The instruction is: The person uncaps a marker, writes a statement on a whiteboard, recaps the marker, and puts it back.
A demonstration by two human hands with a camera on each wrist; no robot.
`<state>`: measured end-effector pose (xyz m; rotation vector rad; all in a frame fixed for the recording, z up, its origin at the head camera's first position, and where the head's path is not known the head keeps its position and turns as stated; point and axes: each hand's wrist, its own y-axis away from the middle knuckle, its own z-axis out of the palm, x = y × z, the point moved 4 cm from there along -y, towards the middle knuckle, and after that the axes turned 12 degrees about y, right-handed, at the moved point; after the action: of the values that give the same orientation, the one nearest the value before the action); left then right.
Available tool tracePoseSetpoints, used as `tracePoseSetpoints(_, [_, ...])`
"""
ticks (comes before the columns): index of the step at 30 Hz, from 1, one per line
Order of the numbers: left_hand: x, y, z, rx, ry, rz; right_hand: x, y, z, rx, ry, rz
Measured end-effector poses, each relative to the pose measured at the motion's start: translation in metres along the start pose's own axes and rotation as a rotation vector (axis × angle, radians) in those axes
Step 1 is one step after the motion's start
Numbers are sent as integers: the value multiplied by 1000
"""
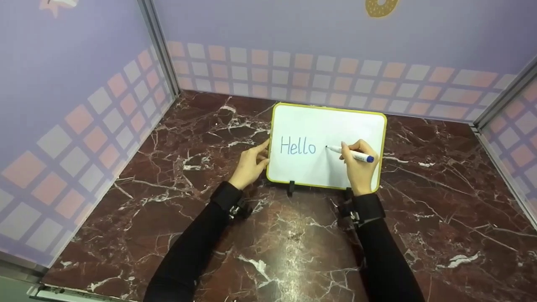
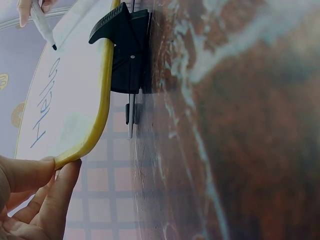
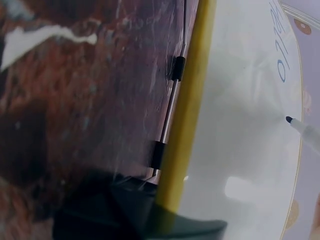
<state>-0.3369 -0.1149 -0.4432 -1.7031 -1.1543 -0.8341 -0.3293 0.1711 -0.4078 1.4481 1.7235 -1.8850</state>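
A whiteboard (image 1: 310, 121) with a yellow rim stands tilted back on a stand with black clips (image 1: 291, 188). "Hello" is written in blue on its left half. My left hand (image 1: 249, 165) pinches the board's left edge between thumb and fingers, plainly seen in the left wrist view (image 2: 37, 195). In my right hand (image 1: 361, 165) is a white marker (image 1: 335, 149) with a blue end, its dark tip pointing left at the board just right of the word. Whether the tip touches the surface I cannot tell. Only a sliver of the right hand shows in the right wrist view.
The board and stand rest on a dark red marbled tabletop (image 1: 168, 226). Purple panels with pink and white squares (image 1: 260, 75) rise at the back and both sides, joined by metal posts (image 1: 161, 46). Black straps with small devices (image 1: 369, 207) circle both wrists.
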Motion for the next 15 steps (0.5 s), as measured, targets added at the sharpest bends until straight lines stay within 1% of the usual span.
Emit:
tracePoseSetpoints(4, [1,0,0,-3,-9,5,-15,1,-4,-25,-9,7])
tracePoseSetpoints(7, [2,0,0,-4,-9,3,-22,0,-7,-44,23,11])
tracePoseSetpoints(11, [3,1,0,-3,0,-11,-23,-3,-10,-44,41,22])
tracePoseSetpoints(15, [2,1,1,-7,2,-14,-22,-4,-12,-11,22,26])
